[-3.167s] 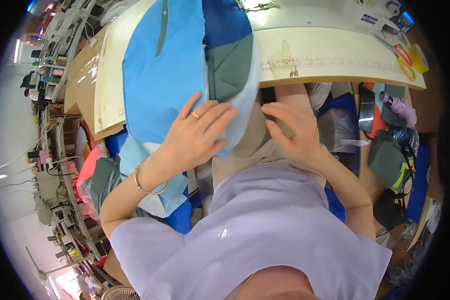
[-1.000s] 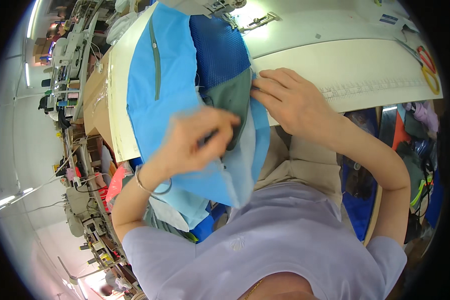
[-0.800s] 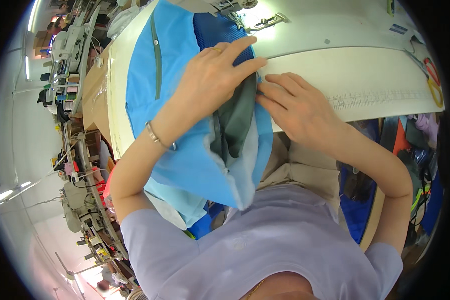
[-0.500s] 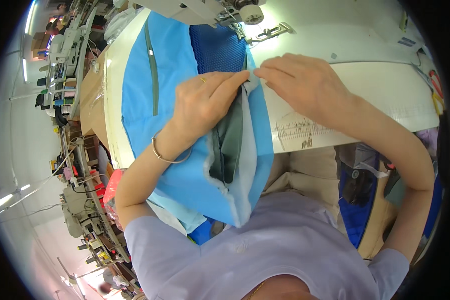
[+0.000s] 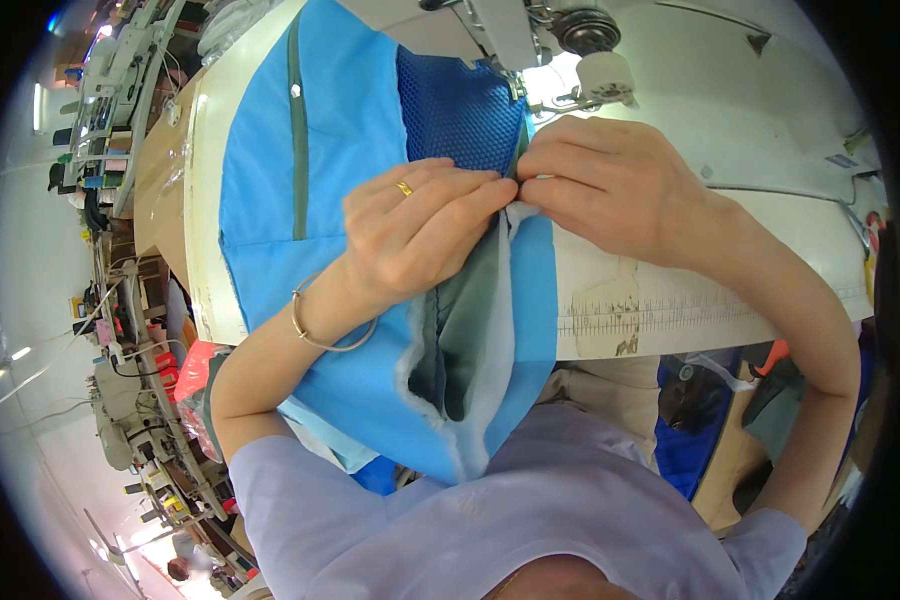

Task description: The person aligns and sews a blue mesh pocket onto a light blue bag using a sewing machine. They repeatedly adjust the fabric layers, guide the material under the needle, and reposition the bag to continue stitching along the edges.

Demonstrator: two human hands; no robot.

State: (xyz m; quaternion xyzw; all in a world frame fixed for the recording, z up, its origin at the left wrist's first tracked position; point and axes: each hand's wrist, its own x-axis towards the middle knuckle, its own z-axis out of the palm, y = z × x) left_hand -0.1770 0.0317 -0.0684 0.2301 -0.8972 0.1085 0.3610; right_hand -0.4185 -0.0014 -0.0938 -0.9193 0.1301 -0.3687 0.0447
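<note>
Sky-blue sewn fabric (image 5: 345, 130) lies across the table and hangs over its front edge toward my lap. A dark green zipper-like strip (image 5: 300, 150) runs down its left part, and blue mesh (image 5: 460, 115) fills a section near the needle area. My left hand (image 5: 420, 225), with a ring and a bangle, pinches the raw edge below the mesh. Right beside it, my right hand (image 5: 615, 190) pinches the same edge, fingertips almost meeting the left ones. Below them the edges part around a folded grey-green layer (image 5: 470, 320). The fingertips hide the exact layers gripped.
A sewing machine head (image 5: 490, 25) stands just beyond my hands, its presser foot (image 5: 516, 88) close to the mesh. Ruler marks line the table's front edge (image 5: 650, 315). Scissors with red handles (image 5: 873, 230) lie far right. Other machines and shelves (image 5: 120, 400) fill the left background.
My right fingertips have closed in on the edge beside my left ones. The view has shifted, so machine, fabric and hands appear slightly lower.
</note>
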